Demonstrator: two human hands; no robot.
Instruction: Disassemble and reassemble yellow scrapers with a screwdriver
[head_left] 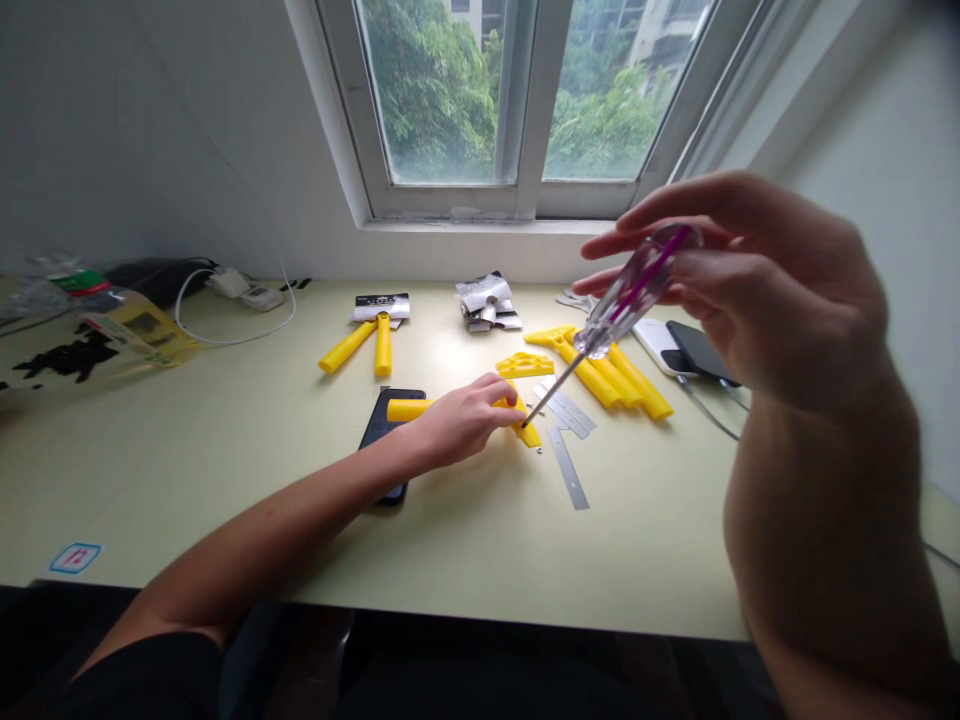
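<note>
In my right hand (780,280) is a screwdriver (626,295) with a clear and purple handle, gripped between thumb and fingers. Its shaft slants down to the left, and the tip meets the head of a yellow scraper (409,410). My left hand (466,422) is closed around this scraper near its head and presses it to the table. Just behind the head lies a loose yellow plate (525,365). Flat metal blades (568,470) are spread to the right of the head. A small nut or screw (538,451) sits close to the head's lower end.
Yellow scraper handles (622,380) lie to the right, others (383,345) at back left. A dark phone (394,493) is partly under the scraper and my left forearm. Crumpled packaging (484,298) stands near the window. More phones (701,350) with cables lie right; a bottle (142,325) left.
</note>
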